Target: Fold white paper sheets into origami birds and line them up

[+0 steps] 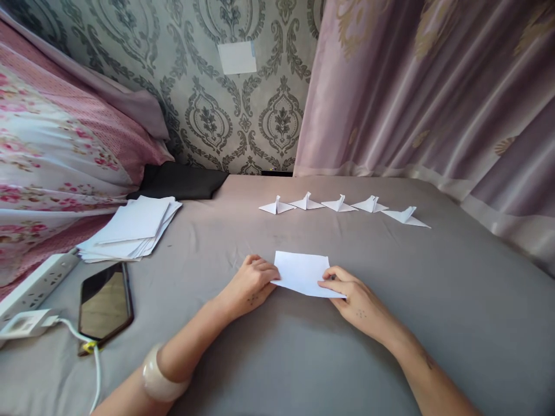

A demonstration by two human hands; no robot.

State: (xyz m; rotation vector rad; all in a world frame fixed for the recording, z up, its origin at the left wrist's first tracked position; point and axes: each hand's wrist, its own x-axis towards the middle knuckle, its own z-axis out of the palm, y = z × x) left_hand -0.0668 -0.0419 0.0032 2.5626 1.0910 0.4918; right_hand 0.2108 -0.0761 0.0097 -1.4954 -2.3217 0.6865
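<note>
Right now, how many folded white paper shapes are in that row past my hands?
5, beyond the held sheet: from the left, first shape, second shape, third shape, fourth shape, then fifth shape, slightly nearer you at the right end. None looks hidden.

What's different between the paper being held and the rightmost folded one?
The held paper looks broad and fairly flat; the rightmost folded paper has a raised peak. The left hand and right hand grip the held paper, while the rightmost folded paper rests on the grey cloth. Both are white.
</note>
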